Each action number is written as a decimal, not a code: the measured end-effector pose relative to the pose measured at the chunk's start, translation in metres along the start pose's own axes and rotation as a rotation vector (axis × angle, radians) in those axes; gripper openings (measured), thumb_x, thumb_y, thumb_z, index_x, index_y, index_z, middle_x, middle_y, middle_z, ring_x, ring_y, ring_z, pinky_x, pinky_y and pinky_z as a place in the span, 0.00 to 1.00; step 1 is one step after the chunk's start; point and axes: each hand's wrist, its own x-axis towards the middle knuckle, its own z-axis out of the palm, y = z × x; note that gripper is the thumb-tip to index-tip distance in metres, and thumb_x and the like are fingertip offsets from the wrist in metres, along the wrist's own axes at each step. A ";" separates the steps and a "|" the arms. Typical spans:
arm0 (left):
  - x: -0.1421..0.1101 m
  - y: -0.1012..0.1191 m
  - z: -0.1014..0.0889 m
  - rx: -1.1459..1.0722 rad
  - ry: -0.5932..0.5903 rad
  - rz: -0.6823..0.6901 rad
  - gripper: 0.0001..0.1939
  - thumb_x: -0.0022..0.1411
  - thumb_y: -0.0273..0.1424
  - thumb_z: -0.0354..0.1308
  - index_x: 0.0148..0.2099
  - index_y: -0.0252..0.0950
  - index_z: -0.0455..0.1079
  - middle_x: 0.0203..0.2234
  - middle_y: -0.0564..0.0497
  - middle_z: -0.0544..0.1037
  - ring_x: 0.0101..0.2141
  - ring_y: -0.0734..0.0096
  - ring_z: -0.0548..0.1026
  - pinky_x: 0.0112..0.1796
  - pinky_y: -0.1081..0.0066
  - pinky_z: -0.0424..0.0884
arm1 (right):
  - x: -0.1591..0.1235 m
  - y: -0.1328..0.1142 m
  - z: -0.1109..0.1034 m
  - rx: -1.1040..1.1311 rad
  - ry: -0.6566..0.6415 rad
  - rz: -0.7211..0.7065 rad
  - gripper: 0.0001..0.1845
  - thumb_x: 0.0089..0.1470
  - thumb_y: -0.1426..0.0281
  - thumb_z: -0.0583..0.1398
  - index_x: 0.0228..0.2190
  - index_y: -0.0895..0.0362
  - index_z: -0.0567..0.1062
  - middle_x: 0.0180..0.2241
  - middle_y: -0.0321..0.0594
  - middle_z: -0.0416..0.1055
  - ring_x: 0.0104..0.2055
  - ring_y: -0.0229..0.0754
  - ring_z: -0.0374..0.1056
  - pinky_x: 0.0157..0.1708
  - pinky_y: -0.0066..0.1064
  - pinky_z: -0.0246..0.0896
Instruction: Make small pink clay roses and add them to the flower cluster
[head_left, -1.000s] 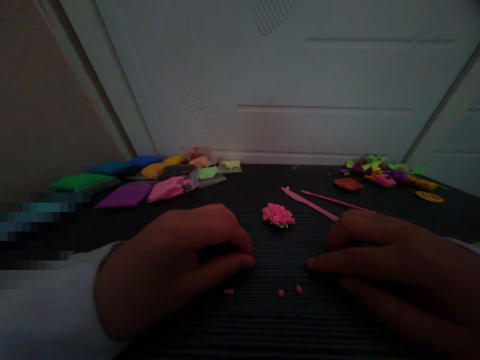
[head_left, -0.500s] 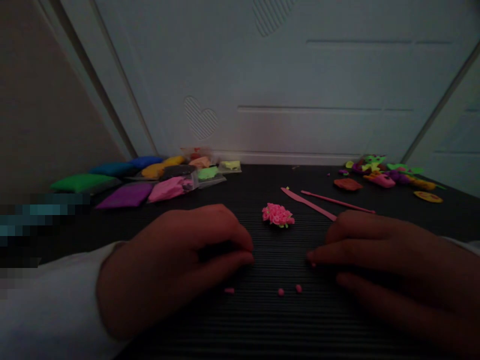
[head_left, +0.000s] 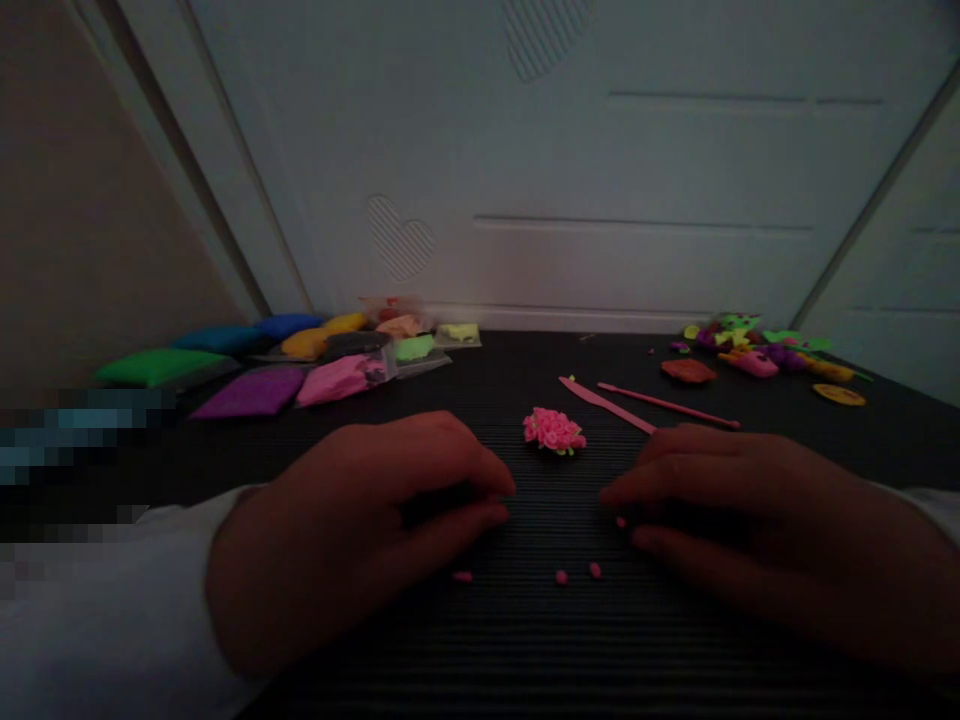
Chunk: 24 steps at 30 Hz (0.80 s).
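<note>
I am holding my left hand (head_left: 360,530) and right hand (head_left: 772,550) low at the table (head_left: 525,650), one to each side and both nearer me than the pink flower cluster (head_left: 553,431), which is sitting beyond my fingertips, probably there so that nothing is pressing its small petals. On the left my grip is curling loosely, thumb and fingertips almost meeting, and I cannot tell whether they are touching or hiding anything. On the right my grip is standing a little open, forefinger and thumb apart, with nothing visibly pinched; a tiny pink bead (head_left: 621,522) is lying just by those tips, nearer and to the right of the cluster, and I cannot tell whether I am touching it. Two pink balls (head_left: 562,578) are lying nearer me than the cluster, and a pink sliver (head_left: 463,577) is lying nearer and to its left; I am guessing the gaps between them are preventing sticking. A pink knife-shaped tool (head_left: 607,406) and a thin pink stick (head_left: 667,405) are slanting to the right of the cluster, seemingly for easy reach. Coloured packets (head_left: 330,382) beyond and well left of the cluster, and coloured shapes (head_left: 754,361) beyond and well right, are presumably leaving working room.
</note>
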 end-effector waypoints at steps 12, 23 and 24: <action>0.001 0.002 -0.001 0.006 -0.026 -0.020 0.06 0.62 0.26 0.64 0.35 0.43 0.77 0.31 0.60 0.81 0.32 0.77 0.78 0.32 0.81 0.72 | -0.002 -0.003 -0.004 -0.009 -0.053 0.003 0.12 0.60 0.77 0.58 0.38 0.52 0.80 0.34 0.33 0.78 0.36 0.38 0.75 0.37 0.32 0.69; 0.002 0.001 -0.002 -0.001 -0.046 -0.021 0.04 0.62 0.29 0.65 0.34 0.43 0.77 0.30 0.59 0.81 0.30 0.77 0.78 0.30 0.81 0.71 | -0.001 -0.005 -0.004 -0.031 -0.075 -0.051 0.13 0.61 0.78 0.57 0.37 0.54 0.80 0.32 0.35 0.76 0.33 0.36 0.72 0.32 0.30 0.65; 0.002 0.001 -0.002 -0.003 -0.052 -0.024 0.04 0.62 0.28 0.65 0.34 0.43 0.77 0.30 0.60 0.81 0.30 0.77 0.78 0.31 0.81 0.72 | -0.001 -0.005 -0.005 -0.025 -0.071 -0.057 0.13 0.61 0.78 0.56 0.38 0.54 0.80 0.32 0.34 0.75 0.33 0.35 0.72 0.32 0.30 0.65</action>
